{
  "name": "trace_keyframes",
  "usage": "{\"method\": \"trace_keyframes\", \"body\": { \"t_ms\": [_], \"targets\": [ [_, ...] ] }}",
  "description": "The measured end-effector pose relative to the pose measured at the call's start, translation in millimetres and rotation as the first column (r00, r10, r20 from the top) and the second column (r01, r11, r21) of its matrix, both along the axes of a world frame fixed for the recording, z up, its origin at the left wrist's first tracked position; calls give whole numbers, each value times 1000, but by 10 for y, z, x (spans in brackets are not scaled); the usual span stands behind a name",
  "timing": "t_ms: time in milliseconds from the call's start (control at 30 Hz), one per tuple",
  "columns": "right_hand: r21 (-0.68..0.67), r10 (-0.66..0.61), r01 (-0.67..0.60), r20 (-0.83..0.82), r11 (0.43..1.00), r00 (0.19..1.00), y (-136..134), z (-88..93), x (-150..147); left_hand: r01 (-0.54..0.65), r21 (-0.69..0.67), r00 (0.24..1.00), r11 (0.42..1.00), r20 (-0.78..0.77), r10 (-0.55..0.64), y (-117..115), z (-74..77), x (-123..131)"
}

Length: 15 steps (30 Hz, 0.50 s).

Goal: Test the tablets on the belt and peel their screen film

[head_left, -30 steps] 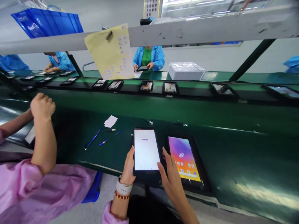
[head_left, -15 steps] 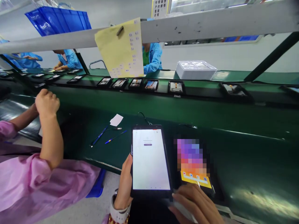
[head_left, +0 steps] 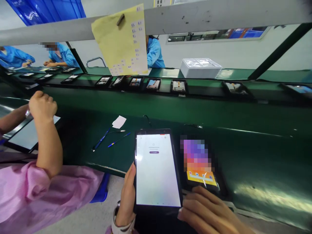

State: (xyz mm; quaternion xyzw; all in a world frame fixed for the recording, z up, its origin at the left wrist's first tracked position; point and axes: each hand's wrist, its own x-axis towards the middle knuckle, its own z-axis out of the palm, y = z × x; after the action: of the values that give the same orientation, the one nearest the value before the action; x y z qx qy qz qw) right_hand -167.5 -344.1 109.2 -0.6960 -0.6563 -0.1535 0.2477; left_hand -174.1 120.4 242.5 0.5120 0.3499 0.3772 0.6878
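My left hand [head_left: 128, 195] grips the left edge of a black tablet [head_left: 158, 172], whose screen is mostly white with a small purple button near the top. At the tablet's lower right corner is my right hand [head_left: 207, 208], fingers bent and close together; what its fingertips hold, if anything, is hidden. A second tablet [head_left: 201, 177] with a colourful screen lies on the green bench just beyond my right hand.
A pen [head_left: 119, 139], a blue-handled cable [head_left: 102, 139] and white paper [head_left: 119, 122] lie left on the bench [head_left: 263, 156]. A co-worker's arm [head_left: 48, 139] is at the left. Devices line the far belt near a white box [head_left: 201, 67]. Yellow paper [head_left: 122, 42] hangs above.
The held tablet looks slightly larger and nearer, and my right hand has shifted right and up a little. The view has tilted down, and a white-screened tablet now shows by the co-worker's arm.
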Motion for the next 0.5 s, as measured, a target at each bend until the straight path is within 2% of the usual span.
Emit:
{"method": "trace_keyframes", "body": {
  "t_ms": [33, 67, 100, 167, 267, 300, 333, 400, 500],
  "targets": [
    [-10, 12, -12, -27, 1000, 1000, 34, 27, 32, -4, 5, 1000, 1000, 0, 4, -21, 43, 4],
    [-15, 22, -23, -59, 1000, 998, 73, 50, 67, 10, -5, 1000, 1000, -11, -10, -147, 12, -23],
    [-8, 33, -34, -88, 999, 996, 116, 72, 105, 40, -31, 999, 999, -31, -41, -371, -90, -82],
    [28, 69, -66, -129, 997, 989, 209, 120, 183, 132, -109, 986, 985, -83, -141, -1025, -477, -285],
    [60, 80, -72, -144, 996, 986, 338, 213, 280, 229, -230, 953, 946, -144, -266, -2057, -1246, -685],
    [49, 84, -78, -140, 996, 987, 372, 244, 300, 223, -264, 959, 938, -113, -260, -2302, -1472, -803],
    [37, 91, -87, -130, 995, 987, 401, 272, 314, 265, -332, 948, 905, -83, -308, -2473, -1657, -898],
    [20, 112, -110, -97, 994, 989, 447, 309, 326, 274, -377, 950, 885, -39, -310, -2613, -1882, -1013],
    [18, 125, -124, -53, 992, 991, 504, 327, 335, 316, -389, 941, 866, 15, -337, -2541, -1942, -1048]
  ]
}}
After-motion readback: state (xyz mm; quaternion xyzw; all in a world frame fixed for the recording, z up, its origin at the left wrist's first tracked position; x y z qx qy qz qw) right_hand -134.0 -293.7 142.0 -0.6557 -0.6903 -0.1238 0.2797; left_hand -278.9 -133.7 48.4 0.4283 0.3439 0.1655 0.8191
